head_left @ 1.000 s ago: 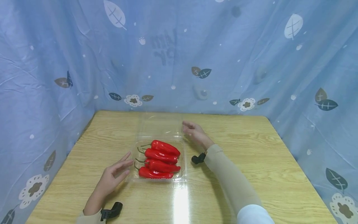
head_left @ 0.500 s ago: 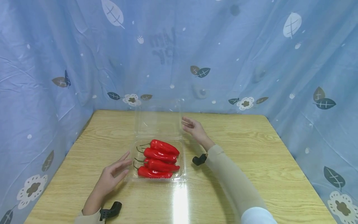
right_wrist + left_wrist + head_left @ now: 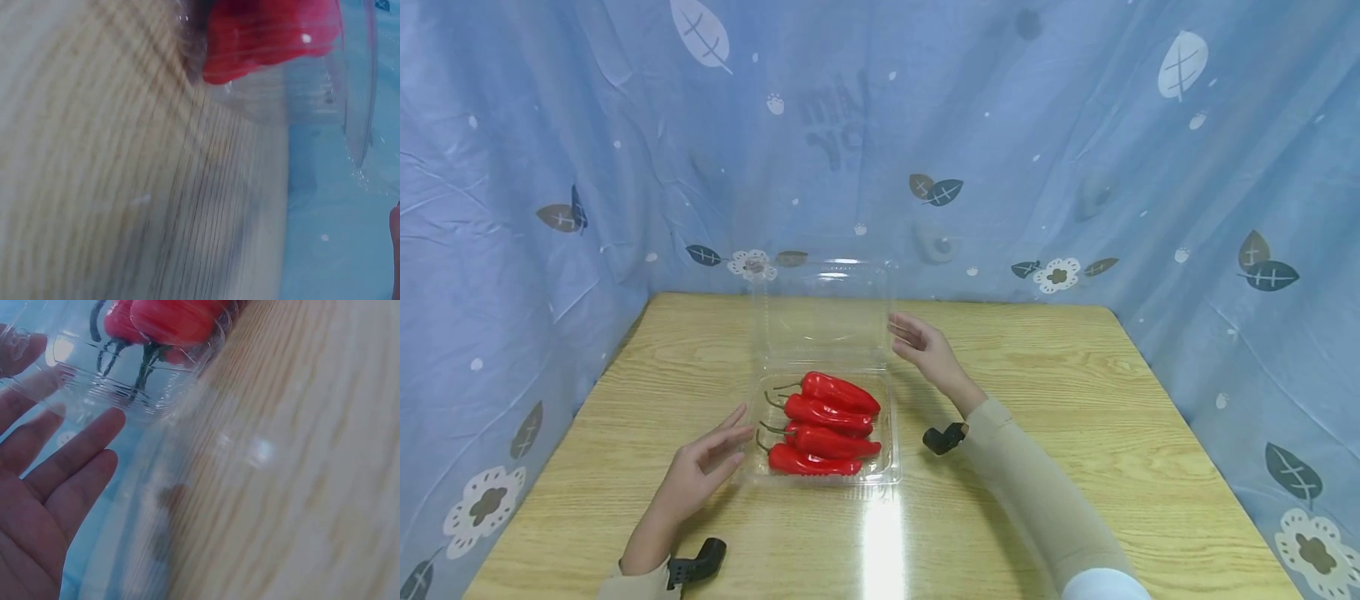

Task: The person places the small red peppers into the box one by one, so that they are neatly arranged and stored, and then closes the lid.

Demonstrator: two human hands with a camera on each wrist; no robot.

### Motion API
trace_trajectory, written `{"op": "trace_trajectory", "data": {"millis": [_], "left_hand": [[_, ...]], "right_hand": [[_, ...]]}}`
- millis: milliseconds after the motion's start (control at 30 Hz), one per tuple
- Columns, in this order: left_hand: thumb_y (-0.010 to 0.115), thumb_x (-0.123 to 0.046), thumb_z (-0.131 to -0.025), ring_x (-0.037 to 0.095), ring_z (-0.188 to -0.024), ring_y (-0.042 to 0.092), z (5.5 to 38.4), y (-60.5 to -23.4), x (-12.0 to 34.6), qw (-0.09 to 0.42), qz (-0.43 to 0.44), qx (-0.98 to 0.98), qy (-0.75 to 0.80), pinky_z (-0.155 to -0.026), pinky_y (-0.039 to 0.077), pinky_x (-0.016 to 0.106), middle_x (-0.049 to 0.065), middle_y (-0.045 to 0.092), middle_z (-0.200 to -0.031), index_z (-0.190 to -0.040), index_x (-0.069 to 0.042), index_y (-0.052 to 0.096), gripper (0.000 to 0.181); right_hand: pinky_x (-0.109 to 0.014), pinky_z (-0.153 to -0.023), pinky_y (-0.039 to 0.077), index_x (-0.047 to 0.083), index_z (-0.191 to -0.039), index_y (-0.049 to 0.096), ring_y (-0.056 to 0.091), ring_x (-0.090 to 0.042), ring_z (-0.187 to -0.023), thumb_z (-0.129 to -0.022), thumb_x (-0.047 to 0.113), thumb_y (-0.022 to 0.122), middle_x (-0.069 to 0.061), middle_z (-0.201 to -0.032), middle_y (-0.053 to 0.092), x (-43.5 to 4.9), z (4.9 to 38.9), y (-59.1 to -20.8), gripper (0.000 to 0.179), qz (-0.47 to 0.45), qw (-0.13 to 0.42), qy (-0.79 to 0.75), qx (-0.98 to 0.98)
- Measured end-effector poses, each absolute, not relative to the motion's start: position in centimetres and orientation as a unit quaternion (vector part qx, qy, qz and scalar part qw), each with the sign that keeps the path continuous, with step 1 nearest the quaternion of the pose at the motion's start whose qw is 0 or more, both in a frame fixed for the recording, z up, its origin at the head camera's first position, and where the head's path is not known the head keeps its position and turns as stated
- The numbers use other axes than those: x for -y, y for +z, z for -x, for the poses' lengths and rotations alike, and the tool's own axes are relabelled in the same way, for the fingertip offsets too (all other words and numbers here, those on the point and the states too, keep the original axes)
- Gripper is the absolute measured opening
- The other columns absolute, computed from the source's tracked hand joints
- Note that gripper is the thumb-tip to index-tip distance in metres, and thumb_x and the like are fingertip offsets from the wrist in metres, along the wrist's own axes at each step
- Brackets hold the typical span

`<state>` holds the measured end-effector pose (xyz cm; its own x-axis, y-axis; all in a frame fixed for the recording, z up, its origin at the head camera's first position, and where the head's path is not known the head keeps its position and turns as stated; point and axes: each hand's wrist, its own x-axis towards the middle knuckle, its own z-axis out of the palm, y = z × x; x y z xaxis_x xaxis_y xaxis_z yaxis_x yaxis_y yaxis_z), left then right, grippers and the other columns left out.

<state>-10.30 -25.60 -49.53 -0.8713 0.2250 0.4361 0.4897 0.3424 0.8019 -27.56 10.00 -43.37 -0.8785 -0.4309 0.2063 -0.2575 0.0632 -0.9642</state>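
Observation:
A clear plastic clamshell box (image 3: 891,477) lies on the table with several red peppers (image 3: 827,442) side by side in its base, green stems to the left. Its transparent lid (image 3: 823,329) stands raised at the back, leaning away. My left hand (image 3: 703,467) is at the box's left side, fingers extended. In the left wrist view its fingertips (image 3: 112,422) are right at the box's wall, thumb over the rim. My right hand (image 3: 925,350) has its slightly bent fingers at the lid's right edge. Only a sliver of a right finger (image 3: 396,228) shows in the right wrist view.
The wood-grain table (image 3: 1037,383) is bordered at the back and sides by a blue curtain (image 3: 1037,125) with leaf and flower prints. A black wrist camera (image 3: 700,562) is on the left wrist, another black camera (image 3: 943,437) on the right.
The lid has swung up from lying low behind the box to a more upright lean. My right hand has shifted very slightly; the left hand and the peppers stay put.

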Motion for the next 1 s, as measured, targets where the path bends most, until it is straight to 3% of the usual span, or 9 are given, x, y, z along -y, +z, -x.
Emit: {"op": "trace_trajectory", "data": {"millis": [433,667,1000], "left_hand": [[0.06,0.007,-0.087,0.001,-0.13,0.044,10.3,-49.5,25.6,0.115,0.219,0.806,-0.538,-0.098,0.043,0.01,0.031,0.038,-0.143,-0.12,0.005,0.06,0.033],[0.06,0.007,-0.088,0.001,-0.128,0.046,10.4,-49.7,25.5,0.122,0.225,0.802,-0.539,-0.097,0.044,0.01,0.028,0.038,-0.144,-0.119,0.008,0.059,0.032],[0.058,0.009,-0.088,-0.003,-0.124,0.048,10.4,-49.7,25.6,0.105,0.227,0.796,-0.55,-0.095,0.047,0.013,0.034,0.034,-0.143,-0.12,0.011,0.057,0.032]], "right_hand": [[-0.037,-0.111,0.038,-0.004,-0.141,0.037,0.041,-0.034,-0.134,-0.092,-0.006,0.054,-0.02,-0.146,0.04,-11.2,25.1,-43.5,0.052,0.288,0.032,-0.614,-0.734],[-0.034,-0.112,0.036,-0.005,-0.14,0.039,0.04,-0.034,-0.134,-0.092,0.001,0.057,-0.024,-0.144,0.041,-11.8,23.6,-43.9,0.052,0.302,0.03,-0.608,-0.733],[-0.033,-0.114,0.031,-0.005,-0.138,0.041,0.039,-0.033,-0.135,-0.091,0.003,0.06,-0.022,-0.145,0.042,-12.1,21.0,-43.8,0.051,0.278,0.033,-0.588,-0.759]]}}
